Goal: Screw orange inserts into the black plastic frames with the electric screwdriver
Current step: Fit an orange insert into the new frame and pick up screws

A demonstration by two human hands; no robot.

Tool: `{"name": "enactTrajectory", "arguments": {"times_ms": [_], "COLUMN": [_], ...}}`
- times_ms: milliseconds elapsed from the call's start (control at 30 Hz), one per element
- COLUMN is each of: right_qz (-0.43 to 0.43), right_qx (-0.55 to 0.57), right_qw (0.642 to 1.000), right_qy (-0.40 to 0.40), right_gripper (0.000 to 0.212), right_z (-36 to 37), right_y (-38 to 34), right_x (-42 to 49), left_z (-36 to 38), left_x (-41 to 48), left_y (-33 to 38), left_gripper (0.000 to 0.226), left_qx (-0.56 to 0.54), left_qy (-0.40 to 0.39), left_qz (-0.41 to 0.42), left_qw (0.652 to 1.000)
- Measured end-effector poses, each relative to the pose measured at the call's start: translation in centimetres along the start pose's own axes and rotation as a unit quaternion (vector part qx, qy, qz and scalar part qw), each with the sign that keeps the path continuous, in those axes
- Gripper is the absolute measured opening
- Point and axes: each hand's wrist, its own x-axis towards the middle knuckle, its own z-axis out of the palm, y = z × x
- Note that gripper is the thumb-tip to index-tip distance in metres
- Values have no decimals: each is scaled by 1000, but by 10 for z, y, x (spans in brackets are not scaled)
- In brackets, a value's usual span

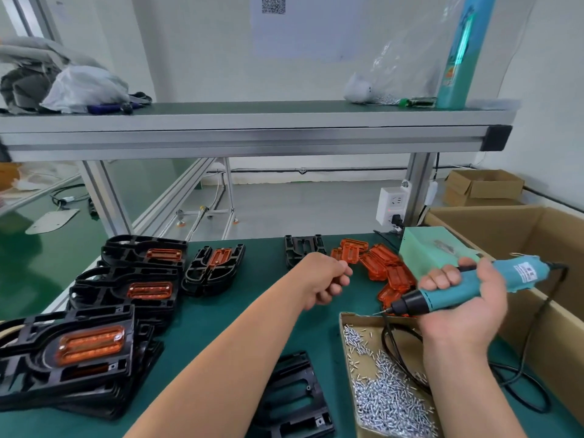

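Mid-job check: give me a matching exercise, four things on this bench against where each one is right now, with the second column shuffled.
Things:
1. electric screwdriver
2. screws
3. loose orange inserts
4. black frames with inserts fitted

Places:
A. stacked on the left side of the green mat
B. heaped in the cardboard tray
C. gripped in the right hand
D. piled at the far side of the mat, beside the pale green box

Pairs: 1-C, 2-B, 3-D, 4-A

Likely factory assembly bench (252, 275): aluminium shelf (252, 137), screw tray (368, 322), stacked frames (104, 317).
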Motion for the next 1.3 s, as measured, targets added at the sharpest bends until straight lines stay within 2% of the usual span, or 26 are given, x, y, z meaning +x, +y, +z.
{"name": "enactTrajectory", "arguments": {"times_ms": [200, 300, 400, 500, 567, 667, 733, 833, 967, 1100, 1300], "right_qz": [12, 9, 15, 25, 34, 69, 75, 77, 46, 21, 20], "right_qx": [10, 8, 8, 1, -7, -29, -30, -32, -15, -9, -15], "right_qw": [1000, 1000, 1000, 999, 999, 997, 996, 996, 998, 1000, 1000], "right_qy": [3, 6, 9, 21, 24, 25, 29, 31, 33, 20, 1], "right_gripper": [16, 15, 16, 19, 21, 28, 29, 29, 23, 16, 13], "right_z": [1, 0, 2, 8, 12, 17, 19, 20, 14, 6, -1], "right_y": [4, 4, 4, 4, 2, -4, -8, -8, -1, 5, 7], "right_x": [1, 1, -1, -5, -8, -13, -14, -15, -11, -4, -2], "left_z": [32, 44, 49, 49, 51, 55, 57, 58, 54, 47, 14], "left_x": [31, 43, 55, 66, 71, 72, 72, 70, 66, 50, -7], "left_y": [16, 18, 14, 9, 5, 2, 2, 3, -1, -5, -16], "left_gripper": [17, 11, 26, 45, 49, 48, 39, 25, 21, 15, 13], "left_qx": [31, 146, 347, 465, 510, 542, 566, 603, 625, 630, 659], "left_qy": [-22, -6, 45, 56, 50, 58, 76, 101, 109, 108, 105], "left_qz": [-14, 50, 172, 193, 203, 229, 248, 271, 308, 329, 294], "left_qw": [999, 988, 921, 862, 834, 807, 782, 744, 709, 695, 684]}}
